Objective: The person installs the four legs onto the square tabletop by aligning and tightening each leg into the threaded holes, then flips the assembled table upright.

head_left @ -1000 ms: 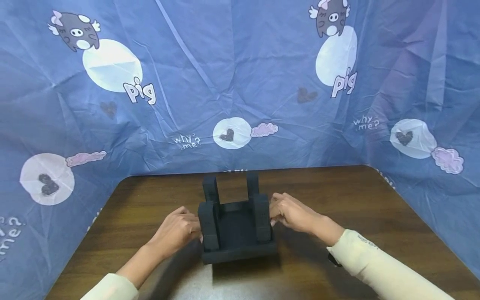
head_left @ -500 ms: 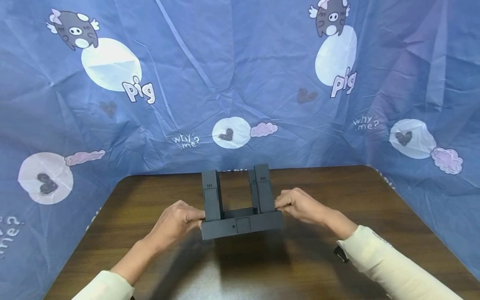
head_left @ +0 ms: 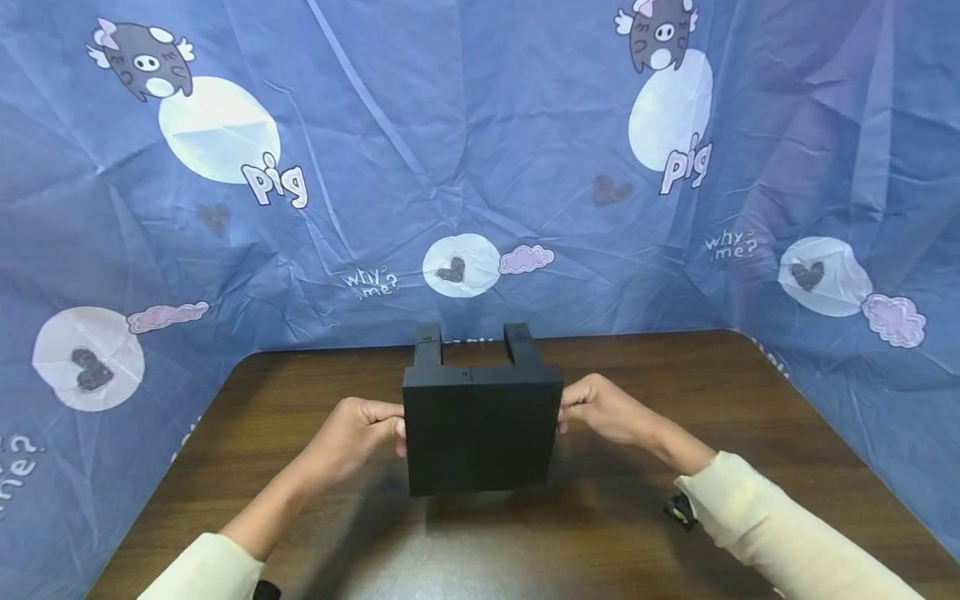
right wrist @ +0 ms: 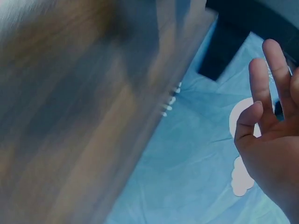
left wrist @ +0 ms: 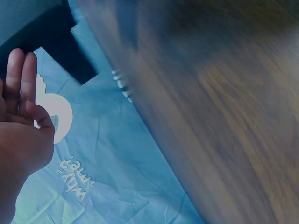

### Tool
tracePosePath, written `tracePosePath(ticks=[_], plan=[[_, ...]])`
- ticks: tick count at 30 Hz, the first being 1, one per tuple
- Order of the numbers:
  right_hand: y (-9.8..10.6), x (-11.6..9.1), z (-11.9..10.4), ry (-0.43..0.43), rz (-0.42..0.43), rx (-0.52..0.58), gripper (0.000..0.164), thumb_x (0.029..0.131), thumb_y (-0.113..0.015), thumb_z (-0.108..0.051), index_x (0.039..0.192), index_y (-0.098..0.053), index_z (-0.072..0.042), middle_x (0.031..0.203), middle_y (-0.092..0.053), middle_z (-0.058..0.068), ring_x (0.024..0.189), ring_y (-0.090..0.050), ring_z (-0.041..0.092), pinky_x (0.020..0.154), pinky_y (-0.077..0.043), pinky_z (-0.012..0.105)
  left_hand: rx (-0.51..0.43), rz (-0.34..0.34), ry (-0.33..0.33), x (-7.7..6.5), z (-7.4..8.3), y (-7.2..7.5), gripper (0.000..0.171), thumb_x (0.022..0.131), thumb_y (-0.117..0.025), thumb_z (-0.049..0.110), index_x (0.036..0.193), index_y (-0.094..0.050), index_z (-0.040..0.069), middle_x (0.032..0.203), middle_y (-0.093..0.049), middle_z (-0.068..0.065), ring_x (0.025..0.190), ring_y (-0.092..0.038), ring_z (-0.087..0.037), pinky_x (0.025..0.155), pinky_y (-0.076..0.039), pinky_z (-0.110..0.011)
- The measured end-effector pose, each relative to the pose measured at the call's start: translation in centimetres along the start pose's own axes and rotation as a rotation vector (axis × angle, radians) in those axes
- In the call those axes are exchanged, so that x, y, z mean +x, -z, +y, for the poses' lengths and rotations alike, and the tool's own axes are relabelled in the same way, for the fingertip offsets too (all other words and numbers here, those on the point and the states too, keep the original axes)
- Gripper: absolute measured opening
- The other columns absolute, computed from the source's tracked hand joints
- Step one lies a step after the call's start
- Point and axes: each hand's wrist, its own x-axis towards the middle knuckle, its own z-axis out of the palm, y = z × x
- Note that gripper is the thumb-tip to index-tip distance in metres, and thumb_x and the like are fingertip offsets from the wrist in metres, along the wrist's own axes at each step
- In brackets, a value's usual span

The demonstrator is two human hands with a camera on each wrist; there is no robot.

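Observation:
A black square structure (head_left: 482,437), like a small stool with thick block legs, is held up over the wooden table in the head view. Its flat face is turned toward me, and legs (head_left: 427,346) point toward the back wall. My left hand (head_left: 354,437) pinches its left edge. At the opposite edge, my right hand (head_left: 611,410) grips it with bent fingers. Both wrist views show a dark part of the structure (left wrist: 77,58) beyond the hands, with a few fingers of each hand loosely extended. The far fingertips are hidden behind the structure.
The brown wooden table (head_left: 652,367) has rounded far corners. Blue cloth (head_left: 360,167) printed with pigs, hearts and clouds hangs behind it and at both sides. A dark strap piece (head_left: 680,510) shows under the right sleeve.
Both hands have tipped the black structure: its legs swung from pointing up to pointing away, and the flat face came round toward me. The hands moved slightly with it.

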Motion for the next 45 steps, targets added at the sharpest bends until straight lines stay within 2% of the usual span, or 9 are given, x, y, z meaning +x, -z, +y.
tracePosePath(ticks=[5, 12, 14, 20, 23, 26, 30, 36, 45], plan=[[-0.4, -0.2, 0.3, -0.067, -0.009, 0.146, 0.022, 0.088, -0.055, 0.004, 0.067, -0.063, 0.006, 0.067, -0.066, 0.018, 0.073, -0.063, 0.02, 0.076, -0.049, 0.029, -0.11, -0.024, 0.089, 0.4, 0.5, 0.0, 0.017, 0.092, -0.06, 0.012, 0.089, -0.074, 0.003, 0.057, -0.064, -0.004, 0.067, -0.065, -0.014, 0.077, -0.046, -0.023], [-0.5, -0.3, 0.1, -0.168, 0.034, 0.319, 0.025, 0.092, -0.054, 0.001, 0.073, -0.053, 0.017, 0.066, -0.062, 0.004, 0.067, -0.059, 0.013, 0.071, -0.05, 0.03, -0.166, -0.028, 0.136, 0.6, 0.5, -0.1, 0.026, 0.097, -0.056, 0.016, 0.085, -0.071, -0.001, 0.059, -0.065, -0.01, 0.074, -0.065, -0.016, 0.085, -0.042, -0.025], [-0.5, -0.3, 0.1, -0.179, 0.037, 0.355, 0.025, 0.093, -0.054, 0.001, 0.075, -0.051, 0.018, 0.066, -0.061, 0.003, 0.067, -0.061, 0.013, 0.074, -0.052, 0.033, -0.173, -0.026, 0.146, 0.6, 0.6, -0.2, 0.027, 0.098, -0.054, 0.017, 0.085, -0.071, -0.001, 0.059, -0.065, -0.011, 0.075, -0.065, -0.017, 0.087, -0.042, -0.027], [-0.4, -0.4, 0.0, -0.185, 0.032, 0.372, 0.033, 0.096, -0.052, -0.004, 0.074, -0.048, 0.02, 0.062, -0.059, 0.004, 0.063, -0.06, 0.015, 0.069, -0.05, 0.032, -0.217, -0.032, 0.18, 0.8, 0.6, -0.3, 0.032, 0.1, -0.052, 0.021, 0.093, -0.071, -0.002, 0.06, -0.065, -0.011, 0.076, -0.067, -0.018, 0.093, -0.041, -0.033], [-0.4, -0.5, 0.2, -0.19, 0.033, 0.347, 0.034, 0.097, -0.05, -0.005, 0.074, -0.049, 0.019, 0.06, -0.06, 0.003, 0.061, -0.059, 0.014, 0.065, -0.047, 0.028, -0.241, -0.038, 0.201, 0.8, 0.6, -0.4, 0.035, 0.101, -0.049, 0.024, 0.093, -0.07, -0.002, 0.06, -0.065, -0.007, 0.076, -0.066, -0.017, 0.089, -0.042, -0.032], [-0.5, -0.6, 0.4, -0.208, 0.022, 0.366, 0.033, 0.097, -0.048, -0.004, 0.071, -0.049, 0.016, 0.058, -0.061, 0.002, 0.059, -0.058, 0.014, 0.061, -0.044, 0.026, -0.253, -0.055, 0.232, 0.9, 0.5, -0.5, 0.04, 0.102, -0.048, 0.028, 0.084, -0.069, -0.001, 0.058, -0.063, -0.002, 0.068, -0.059, -0.012, 0.075, -0.042, -0.027], [-0.5, -0.7, 0.4, -0.241, -0.014, 0.444, 0.034, 0.098, -0.046, -0.004, 0.066, -0.051, 0.003, 0.059, -0.061, 0.004, 0.057, -0.058, 0.015, 0.059, -0.044, 0.024, -0.306, -0.115, 0.288, 1.0, 0.4, -0.6, 0.047, 0.103, -0.044, 0.034, 0.072, -0.063, 0.005, 0.056, -0.06, 0.002, 0.06, -0.051, -0.011, 0.064, -0.04, -0.026], [-0.7, -0.7, 0.6, -0.314, -0.047, 0.533, 0.034, 0.099, -0.043, -0.005, 0.067, -0.053, -0.008, 0.061, -0.061, 0.003, 0.058, -0.059, 0.015, 0.058, -0.046, 0.023, -0.386, -0.186, 0.364, 1.0, 0.3, -0.7, 0.043, 0.104, -0.041, 0.036, 0.073, -0.058, 0.01, 0.056, -0.057, 0.004, 0.057, -0.052, -0.011, 0.064, -0.042, -0.028], [-1.7, -0.9, 2.0, -0.39, -0.06, 0.624, 0.034, 0.098, -0.042, -0.003, 0.067, -0.052, -0.011, 0.061, -0.06, 0.001, 0.057, -0.057, 0.012, 0.059, -0.046, 0.024, -0.402, -0.197, 0.447, 1.1, -0.2, -1.1, 0.045, 0.104, -0.039, 0.037, 0.071, -0.055, 0.012, 0.054, -0.053, 0.006, 0.055, -0.047, -0.009, 0.061, -0.036, -0.027]])
